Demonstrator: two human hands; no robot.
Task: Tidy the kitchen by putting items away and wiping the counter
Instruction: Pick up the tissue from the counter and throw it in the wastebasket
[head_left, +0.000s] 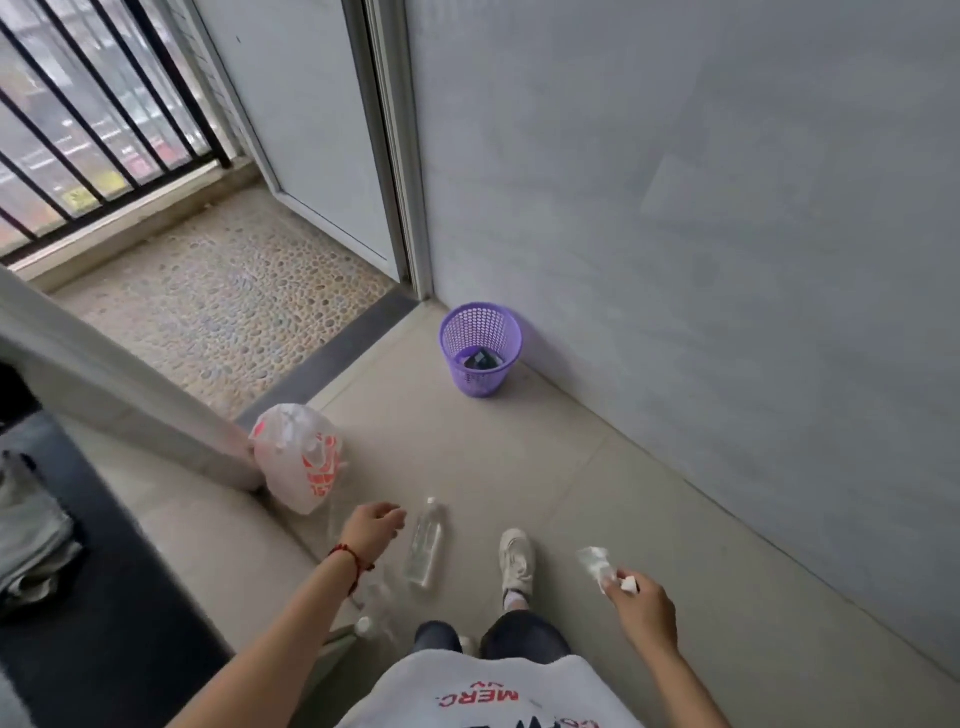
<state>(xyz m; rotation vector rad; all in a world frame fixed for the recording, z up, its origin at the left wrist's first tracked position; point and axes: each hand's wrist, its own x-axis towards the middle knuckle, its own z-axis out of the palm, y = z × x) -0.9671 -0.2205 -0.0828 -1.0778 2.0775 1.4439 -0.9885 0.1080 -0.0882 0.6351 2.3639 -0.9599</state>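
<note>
My right hand (641, 608) is shut on a crumpled white tissue (596, 564) low on the right. My left hand (371, 527) hangs with loosely curled fingers and nothing in it, just left of a clear plastic bottle (426, 545) that lies on the tiled floor. Under my left forearm stands another clear bottle with a white cap (364, 625). A purple mesh waste bin (480, 348) sits against the grey wall ahead, with something dark at its bottom. A white plastic bag with orange print (301, 457) leans against the corner of a low wall.
A dark surface (104, 597) with folded grey cloth (31, 540) runs along the left. Beyond a dark threshold lie a pebbled balcony floor (223, 291), a black railing (104, 130) and an open door (311, 130). My white shoe (517, 561) stands on the tiles.
</note>
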